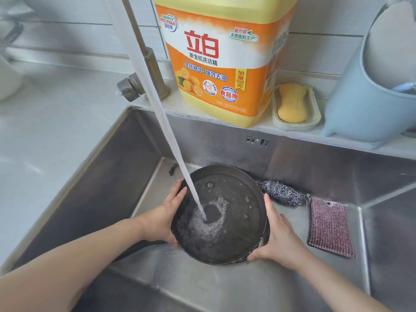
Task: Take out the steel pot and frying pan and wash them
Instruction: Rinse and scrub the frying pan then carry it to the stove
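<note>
Your left hand (165, 218) and right hand (275, 236) hold the frying pan (234, 224) by its two sides, fingers curled around the rim. It sits low in the sink (108, 167), under running water (171, 131).

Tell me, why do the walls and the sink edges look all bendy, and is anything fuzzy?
In the head view, the wide-angle lens bows the sink edges and wall tiles; the detergent jug is sharp enough to read, the blue tub and far left corner look soft; the water stream smears white from motion; light is even, with dull sheen on the steel and bubbles glinting in the frying pan.
</note>
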